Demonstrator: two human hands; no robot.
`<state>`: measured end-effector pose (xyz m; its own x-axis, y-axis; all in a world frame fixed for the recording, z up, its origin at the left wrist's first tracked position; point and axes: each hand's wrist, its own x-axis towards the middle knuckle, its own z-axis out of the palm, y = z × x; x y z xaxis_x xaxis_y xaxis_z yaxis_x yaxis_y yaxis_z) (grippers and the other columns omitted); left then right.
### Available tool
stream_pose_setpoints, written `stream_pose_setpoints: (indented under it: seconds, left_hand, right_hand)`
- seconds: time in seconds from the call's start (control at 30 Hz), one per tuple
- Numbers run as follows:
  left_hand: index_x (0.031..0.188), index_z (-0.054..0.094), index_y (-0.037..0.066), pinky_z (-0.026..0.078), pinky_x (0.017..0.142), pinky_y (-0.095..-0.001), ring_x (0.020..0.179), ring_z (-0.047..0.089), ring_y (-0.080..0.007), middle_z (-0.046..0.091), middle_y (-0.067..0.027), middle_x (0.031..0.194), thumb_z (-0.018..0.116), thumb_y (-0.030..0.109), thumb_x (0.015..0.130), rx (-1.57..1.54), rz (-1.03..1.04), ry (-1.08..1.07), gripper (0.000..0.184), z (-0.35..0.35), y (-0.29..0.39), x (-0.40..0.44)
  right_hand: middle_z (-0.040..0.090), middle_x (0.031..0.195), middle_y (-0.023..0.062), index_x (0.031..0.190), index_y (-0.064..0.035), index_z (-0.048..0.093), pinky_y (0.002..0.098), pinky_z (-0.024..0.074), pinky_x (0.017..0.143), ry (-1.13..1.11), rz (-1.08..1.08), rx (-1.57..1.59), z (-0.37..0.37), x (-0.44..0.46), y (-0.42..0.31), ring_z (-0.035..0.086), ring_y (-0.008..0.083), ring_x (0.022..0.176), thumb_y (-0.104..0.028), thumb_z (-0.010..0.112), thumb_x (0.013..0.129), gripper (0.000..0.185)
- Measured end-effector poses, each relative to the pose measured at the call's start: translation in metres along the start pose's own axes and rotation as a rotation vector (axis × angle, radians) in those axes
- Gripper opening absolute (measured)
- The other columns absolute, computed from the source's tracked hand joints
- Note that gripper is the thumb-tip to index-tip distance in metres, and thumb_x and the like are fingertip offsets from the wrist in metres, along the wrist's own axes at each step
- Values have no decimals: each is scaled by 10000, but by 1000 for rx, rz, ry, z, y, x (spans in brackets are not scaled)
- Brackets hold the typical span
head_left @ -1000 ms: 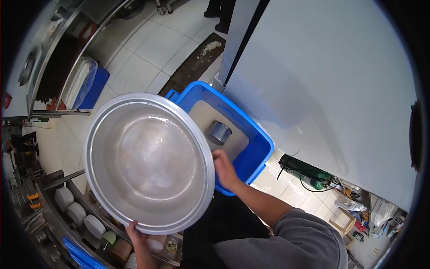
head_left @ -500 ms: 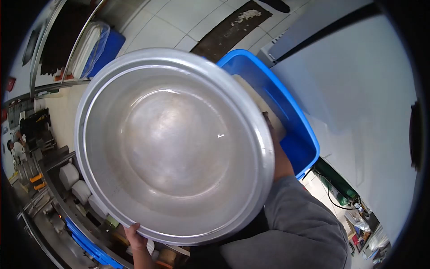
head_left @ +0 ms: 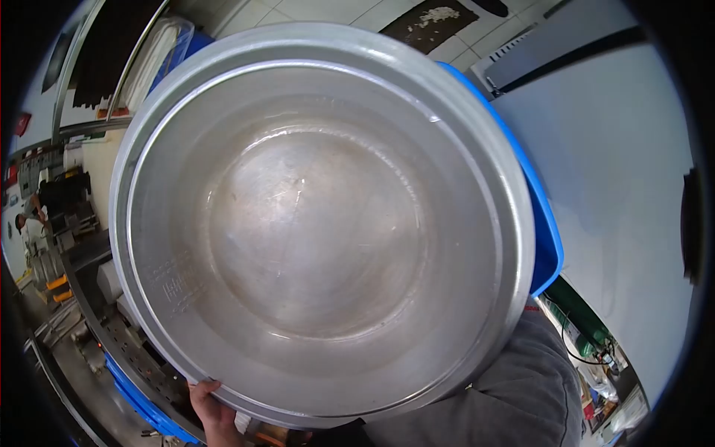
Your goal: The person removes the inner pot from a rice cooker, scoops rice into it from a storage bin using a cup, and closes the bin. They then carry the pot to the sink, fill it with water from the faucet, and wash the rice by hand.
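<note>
A large round aluminium basin (head_left: pixel 320 231) fills the middle of the view, tilted so that its bare inside faces me. My left hand (head_left: pixel 211 406) is closed on its rim at the lower left, thumb over the edge. Behind the basin is my right hand, hidden from sight; only the grey sleeve (head_left: pixel 514 372) of that arm shows at the lower right. A blue plastic tub (head_left: pixel 547 249) sticks out past the basin's right side, most of it covered.
A pale fridge-like panel (head_left: pixel 618 164) stands on the right. At the left runs a steel counter (head_left: pixel 123 339) with white containers. Another person (head_left: pixel 31 216) is at the far left. A dark mat (head_left: pixel 432 24) lies on the tiled floor.
The basin has come closer and shifted right, now covering most of the blue tub. My right forearm has gone out of sight behind it. My left hand keeps its hold on the rim.
</note>
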<state>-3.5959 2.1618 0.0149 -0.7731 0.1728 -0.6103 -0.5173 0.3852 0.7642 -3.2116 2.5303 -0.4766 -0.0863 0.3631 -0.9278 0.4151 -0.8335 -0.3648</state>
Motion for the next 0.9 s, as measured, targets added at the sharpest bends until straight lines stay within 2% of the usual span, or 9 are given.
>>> stream_pose_setpoints:
  seconds: [0.13,0.27,0.37,0.43,0.5,0.63,0.7,0.73,0.9]
  left_hand:
    - [1290,536,7,516,1001,-457,1098,621,-357,630,-149,1163,542,-5,619,-6,-20,-84,671,-19,4,9]
    - [1272,536,8,512,1000,-454,1105,611,-349,626,-142,1162,544,4,643,28,-41,-131,630,-36,-1,23]
    - [1270,525,7,508,1002,-451,1100,607,-343,620,-133,1155,540,16,667,-11,-97,-147,603,-46,-6,34]
    - [1237,537,-6,520,994,-451,1073,615,-349,620,-138,1136,542,41,671,-14,-76,-158,567,-42,-3,29]
    - [1241,534,-8,535,979,-446,1062,619,-349,616,-147,1143,534,38,673,-49,-137,-200,569,-65,-3,50]
    - [1291,491,6,530,983,-458,1088,605,-351,598,-134,1148,508,-8,690,-13,-49,-340,602,-62,7,63]
    - [1306,482,10,528,987,-479,1085,600,-359,585,-135,1157,516,-12,684,6,-68,-309,623,-56,17,65]
    - [1323,478,23,522,994,-505,1090,593,-368,574,-143,1176,514,-30,685,-23,-57,-346,641,-51,20,59]
    - [1403,422,35,506,1017,-511,1147,571,-377,557,-160,1242,480,-67,699,-68,-32,-426,714,-60,17,72]
  right_hand:
    - [582,1314,140,1392,-173,547,459,451,1013,-379,-126,-527,-8,-61,31,542,315,1228,-199,652,731,670]
    - [575,1316,141,1396,-175,547,428,452,1015,-607,-242,-599,-16,-117,47,533,308,1234,-101,662,697,712]
    - [570,1317,143,1399,-176,548,405,453,1016,-557,-358,-558,-40,-147,46,527,304,1239,-27,669,672,752]
    - [540,1317,129,1414,-186,522,374,453,997,-463,-229,-451,-59,-207,23,524,282,1220,30,635,669,783]
    - [471,1416,135,1506,-132,388,366,439,1060,-483,-261,-223,-78,-253,15,449,252,1329,55,626,680,880]
    - [474,1417,104,1491,-197,394,409,499,1008,-412,-322,257,-95,-330,32,462,257,1329,68,584,687,867]
    - [459,1439,70,1514,-265,359,486,529,969,-327,-404,622,-83,-366,44,463,265,1342,49,552,702,892]
    - [441,1463,48,1525,-302,339,589,507,966,-244,-431,668,-78,-378,51,452,303,1358,12,549,711,897]
    - [425,1480,62,1528,-292,331,639,522,930,-109,-568,872,-50,-447,53,455,345,1362,-18,542,746,855]
